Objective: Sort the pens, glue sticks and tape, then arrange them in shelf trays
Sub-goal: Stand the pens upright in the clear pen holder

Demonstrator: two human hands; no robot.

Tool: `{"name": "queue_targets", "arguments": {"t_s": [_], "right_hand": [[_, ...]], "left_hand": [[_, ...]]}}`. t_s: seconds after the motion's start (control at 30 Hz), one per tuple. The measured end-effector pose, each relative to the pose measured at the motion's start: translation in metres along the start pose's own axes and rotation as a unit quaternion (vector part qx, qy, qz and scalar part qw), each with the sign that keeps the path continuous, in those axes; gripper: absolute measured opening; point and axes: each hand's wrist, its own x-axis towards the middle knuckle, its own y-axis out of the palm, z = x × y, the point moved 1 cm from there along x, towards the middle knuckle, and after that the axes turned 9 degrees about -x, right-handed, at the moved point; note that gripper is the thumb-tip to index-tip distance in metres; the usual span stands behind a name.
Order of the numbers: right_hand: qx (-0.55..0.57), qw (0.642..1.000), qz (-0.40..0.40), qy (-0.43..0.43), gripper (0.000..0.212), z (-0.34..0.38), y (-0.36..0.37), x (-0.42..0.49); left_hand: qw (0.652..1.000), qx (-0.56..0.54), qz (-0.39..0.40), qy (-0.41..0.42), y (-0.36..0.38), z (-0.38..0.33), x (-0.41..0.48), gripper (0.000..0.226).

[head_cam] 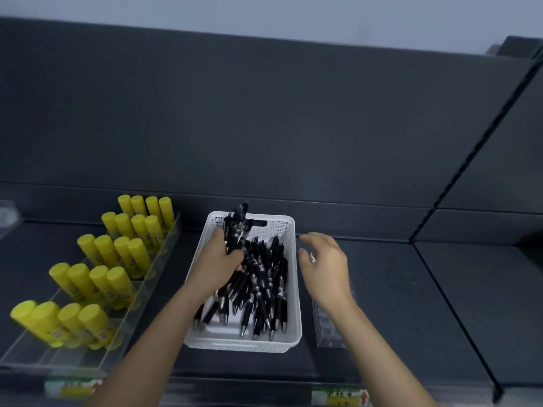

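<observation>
1. Twenty yellow glue sticks point(102, 259), five rows of four, stand in a clear tray point(58, 359) at the shelf's point(411, 289) left.
2. One white basket point(289, 289) mid-shelf holds a heap of black pens point(264, 289), way too tangled to count.
3. Left hand point(217, 259) is clenched round a bunch of pens point(236, 227) over the basket.
4. Right hand point(323, 265) hovers just right of the basket with its fingers loosely spread, gripping nothing.

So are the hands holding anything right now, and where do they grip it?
The left hand grips a bundle of black pens around their middles, over the white plastic basket. The right hand seems empty, fingers relaxed.
</observation>
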Motion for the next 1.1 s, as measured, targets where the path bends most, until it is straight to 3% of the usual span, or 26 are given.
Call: {"name": "queue_targets", "arguments": {"t_s": [0.13,0.23,0.3,0.43,0.57,0.73,0.9,1.1], "right_hand": [[0.139,0.985,0.057,0.081,0.027,0.009,0.003,0.011],[0.347,0.908,0.142,0.186,0.018,0.020,0.001,0.017],[0.418,0.859,0.193,0.223,0.015,0.024,-0.001,0.021],[0.492,0.804,0.197,0.270,0.010,0.022,-0.005,0.027],[0.511,0.791,0.180,0.286,0.012,0.017,-0.014,0.032],[0.497,0.825,0.080,0.258,0.017,-0.001,-0.041,0.044],[0.263,0.941,-0.068,0.200,0.012,-0.033,-0.055,0.053],[0.108,0.984,-0.033,0.138,0.011,-0.049,-0.034,0.050]], "left_hand": [[0.989,-0.147,0.031,0.008,0.011,-0.024,-0.012,0.023],[0.967,-0.247,0.066,0.006,0.023,-0.037,-0.020,0.023],[0.958,-0.275,0.084,0.015,0.028,-0.040,-0.022,0.022],[0.942,-0.316,0.111,0.018,0.033,-0.047,-0.024,0.022],[0.940,-0.318,0.124,0.003,0.043,-0.050,-0.022,0.023],[0.938,-0.331,0.096,-0.027,0.057,-0.041,-0.017,0.022],[0.920,-0.377,0.080,-0.070,0.063,-0.029,-0.013,0.025],[0.888,-0.445,0.070,-0.090,0.066,-0.023,-0.014,0.022]]}}
